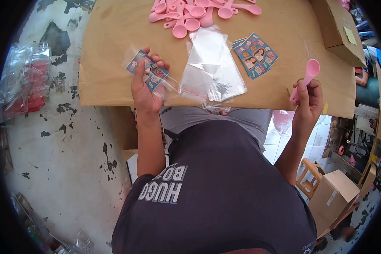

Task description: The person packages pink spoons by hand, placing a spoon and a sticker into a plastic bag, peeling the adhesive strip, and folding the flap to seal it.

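Observation:
My left hand (147,91) grips a blue printed card (154,76) that lies in a clear plastic bag, thumb across its face, over the table's near left part. On the right, my right hand (307,99) holds a pink spoon (311,73) by its handle, with the bowl pointing up. Between the hands lies a stack of clear plastic bags (224,80). A small fanned pile of blue cards (258,57) is to the right of the bags. At the far edge of view sits a heap of pink spoons (193,24).
The table (110,84) has a brown paper cover. An open cardboard box (332,25) stands at its back right. Plastic-wrapped packs (36,80) are at the far left. Another cardboard box (334,192) and a wooden chair (311,178) are at lower right. Part of another person's arm (362,79) shows at right.

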A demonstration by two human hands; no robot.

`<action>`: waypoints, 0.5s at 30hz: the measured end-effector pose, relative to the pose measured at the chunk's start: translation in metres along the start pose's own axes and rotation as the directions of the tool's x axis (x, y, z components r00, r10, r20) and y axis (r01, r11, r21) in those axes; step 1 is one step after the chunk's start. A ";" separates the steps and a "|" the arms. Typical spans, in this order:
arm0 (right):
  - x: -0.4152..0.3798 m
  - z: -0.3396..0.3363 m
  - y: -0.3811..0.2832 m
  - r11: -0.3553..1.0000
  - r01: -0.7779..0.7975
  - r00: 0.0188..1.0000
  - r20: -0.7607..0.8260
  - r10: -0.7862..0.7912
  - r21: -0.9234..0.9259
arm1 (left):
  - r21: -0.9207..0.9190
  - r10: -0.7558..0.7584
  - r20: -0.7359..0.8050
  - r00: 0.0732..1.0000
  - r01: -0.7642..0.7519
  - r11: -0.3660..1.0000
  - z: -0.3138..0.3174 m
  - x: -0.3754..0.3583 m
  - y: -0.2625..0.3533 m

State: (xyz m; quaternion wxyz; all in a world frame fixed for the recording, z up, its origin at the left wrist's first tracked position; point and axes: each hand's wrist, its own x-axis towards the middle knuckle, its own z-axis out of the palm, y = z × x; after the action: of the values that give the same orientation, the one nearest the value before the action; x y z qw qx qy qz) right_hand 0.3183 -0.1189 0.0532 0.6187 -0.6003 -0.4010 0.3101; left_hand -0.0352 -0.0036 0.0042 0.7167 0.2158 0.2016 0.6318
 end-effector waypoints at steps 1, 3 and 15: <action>0.002 0.000 0.005 0.999 -0.025 1.000 -0.011 0.025 0.024 | 0.003 -0.002 -0.012 1.000 0.002 1.000 -0.001 0.000 0.000; 0.003 0.000 0.015 0.997 -0.060 0.998 -0.016 0.061 0.046 | -0.030 -0.005 0.013 1.000 0.006 1.000 -0.001 0.000 0.000; -0.002 0.017 0.035 0.997 0.060 0.998 -0.027 -0.061 -0.057 | 0.012 -0.013 -0.008 1.000 0.013 1.000 0.000 -0.001 0.001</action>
State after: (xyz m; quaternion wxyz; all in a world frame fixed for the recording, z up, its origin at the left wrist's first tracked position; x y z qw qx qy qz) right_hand 0.3062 -0.1088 0.0172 0.6162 -0.6096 -0.4186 0.2711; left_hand -0.0361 -0.0042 0.0043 0.7187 0.2164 0.2095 0.6267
